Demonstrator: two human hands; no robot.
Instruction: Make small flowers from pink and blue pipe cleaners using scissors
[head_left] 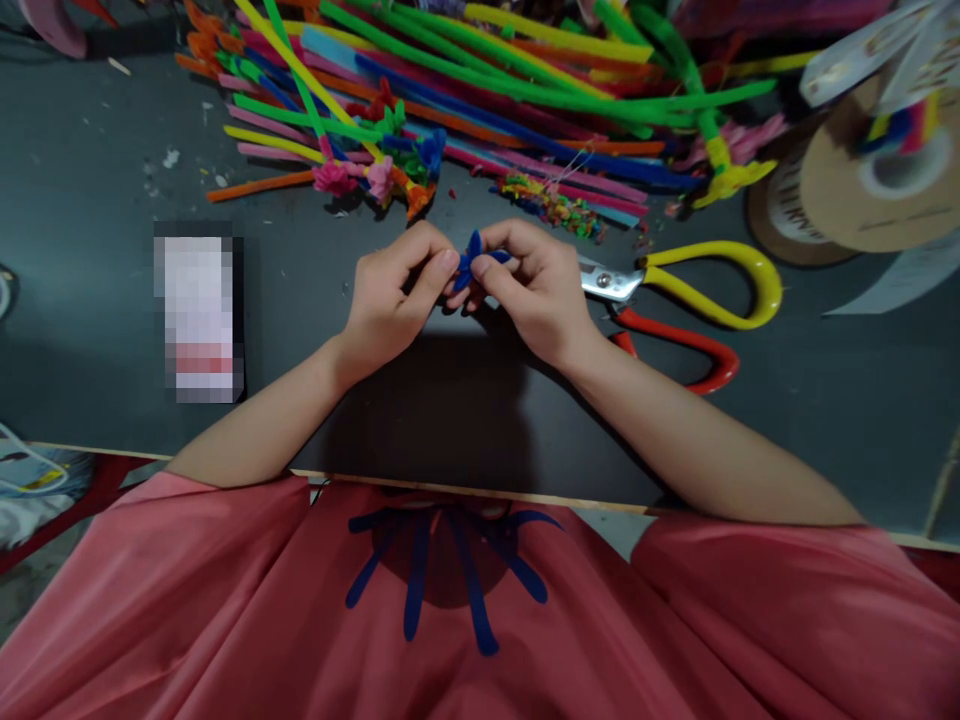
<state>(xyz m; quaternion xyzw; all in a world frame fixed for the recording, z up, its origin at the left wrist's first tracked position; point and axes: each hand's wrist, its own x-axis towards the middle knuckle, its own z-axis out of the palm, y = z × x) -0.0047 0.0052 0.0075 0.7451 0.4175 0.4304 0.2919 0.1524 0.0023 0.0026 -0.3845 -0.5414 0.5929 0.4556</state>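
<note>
Between my two hands, above the dark table, is a small blue pipe-cleaner flower (474,262) with pointed petals. My left hand (401,290) pinches its left side between thumb and fingers. From the other side, the thumb and index finger of my right hand (536,290) grip a petal. Just right of my right hand lie scissors (616,283) with one yellow and one red handle; the hand hides most of their blades.
Pipe cleaners (487,90) in many colours are heaped along the back, with finished flowers (382,180) at their left ends. Colourful clippings (555,205) lie before them. A phone (201,320) rests at left, ribbon spools (877,180) at right. The table edge (480,490) runs in front.
</note>
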